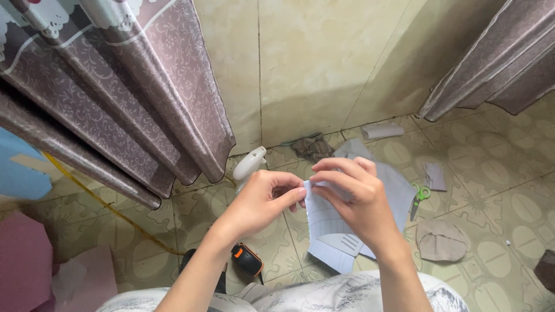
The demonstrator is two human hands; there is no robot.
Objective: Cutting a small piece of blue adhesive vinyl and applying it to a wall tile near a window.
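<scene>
Patterned mauve curtains hang against a cream tiled wall above a green-patterned floor.

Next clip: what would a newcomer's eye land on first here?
Both hands meet at centre frame, the left hand and right hand pinching the top edge of a pale paper piece. Green-handled scissors lie on the tiled floor to the right, and patterned curtains hang upper left.

Ur hands: left hand + right hand pinch paper piece top edge.
Right of hands: green scissors.
Below left hand: glue gun.
</scene>
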